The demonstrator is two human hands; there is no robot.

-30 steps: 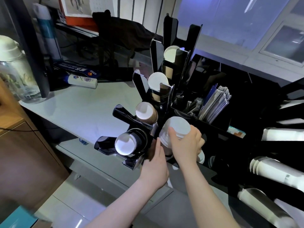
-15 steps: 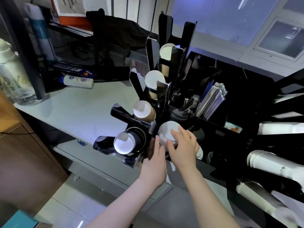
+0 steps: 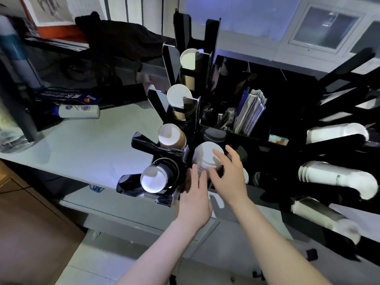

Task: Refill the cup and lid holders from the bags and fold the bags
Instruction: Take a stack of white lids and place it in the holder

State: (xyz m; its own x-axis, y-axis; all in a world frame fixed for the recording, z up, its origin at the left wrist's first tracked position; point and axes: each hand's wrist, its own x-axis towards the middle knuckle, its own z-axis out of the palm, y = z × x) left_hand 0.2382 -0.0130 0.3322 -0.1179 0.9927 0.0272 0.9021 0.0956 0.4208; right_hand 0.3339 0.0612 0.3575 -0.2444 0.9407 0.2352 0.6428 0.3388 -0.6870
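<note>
A black cup holder point(image 3: 176, 124) stands on the white counter point(image 3: 86, 145), with several slots holding paper cup stacks. A stack of white cups point(image 3: 205, 155) sits in the slot nearest me. My right hand point(image 3: 228, 173) lies over that stack with its fingers spread and touching the top cup. My left hand point(image 3: 195, 194) rests flat against the holder's side just below the stack, fingers straight. Brown ribbed cups point(image 3: 171, 136) and a black-sleeved stack point(image 3: 156, 177) fill the neighbouring slots.
A second black rack at the right holds long white stacks point(image 3: 337, 179). Behind the holder a compartment has packets point(image 3: 250, 112) and black lids point(image 3: 213, 134). A white tube point(image 3: 79, 111) lies on the counter, a glass jar point(image 3: 12, 128) at far left.
My right hand pushed the white cup stack down into the slot and then loosened its grip, fingers now spread over the top. My left hand stayed against the holder.
</note>
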